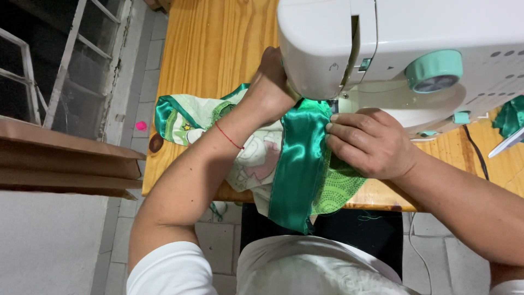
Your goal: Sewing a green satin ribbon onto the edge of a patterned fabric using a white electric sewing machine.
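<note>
Two hands were on the fabric at the sewing machine (404,49). The left hand (270,90) lay behind the machine's head, fingers hidden by the white housing; whether they gripped or merely pressed the cloth could not be told. A red thread bracelet (229,136) circled that wrist. The right hand (371,142) rested in front of the needle area, fingers curled and pressed down on the edge of the green satin ribbon (297,164), pinning rather than grasping it. The ribbon ran from under the machine's head toward the person and hung over the edge of the wooden table (213,43). Beneath it lay light printed cloth (256,158) with green trim, spread leftward on the table.
</note>
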